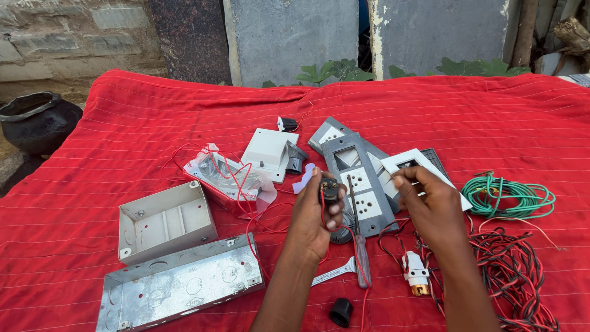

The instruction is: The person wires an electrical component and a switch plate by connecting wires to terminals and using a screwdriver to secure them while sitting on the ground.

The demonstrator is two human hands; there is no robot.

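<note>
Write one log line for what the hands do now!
left hand: holds small black part | right hand: pinches thin wire | red cloth beneath

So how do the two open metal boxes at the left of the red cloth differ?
The smaller box is squarish and painted pale grey-white; the longer box is bare, shiny metal with round knockouts along its side. The smaller box lies farther from the camera, the longer box nearer. Both sit open side up, left of the left hand.
</note>
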